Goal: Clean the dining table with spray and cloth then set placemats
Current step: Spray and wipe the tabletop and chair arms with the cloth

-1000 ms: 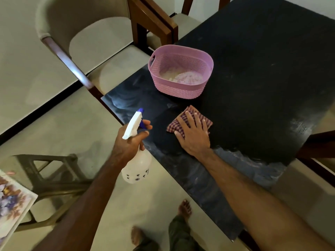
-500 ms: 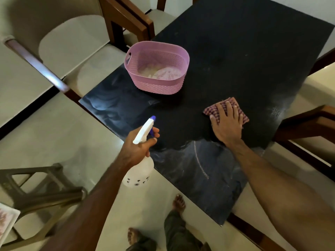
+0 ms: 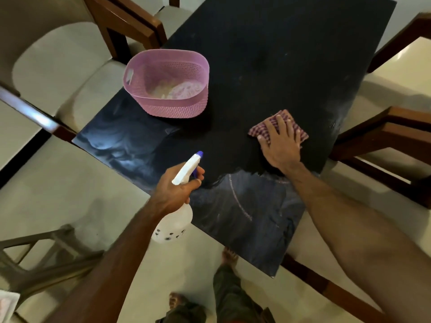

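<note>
Both hands are busy: my left hand (image 3: 173,190) grips the spray bottle (image 3: 176,220) off the desk (image 3: 268,54) edge, my right hand (image 3: 279,143) presses flat on the cloth (image 3: 278,127). I judge wiping partway; no placemats laid yet.

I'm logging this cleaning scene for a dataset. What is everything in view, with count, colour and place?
Dining table: one, black, centre.
Basket: one, pink, on the table's left part; something pale inside.
Cloth: one, red-checked, on the table near its right edge.
Spray bottle: one, white with blue nozzle, held beside the table's near edge.
Chairs: wooden, brown, left and right of the table.
Stool: one, grey, lower left.
Left hand: grips the spray bottle.
Right hand: flat on the cloth.
Feet: bare, on the floor.
</note>
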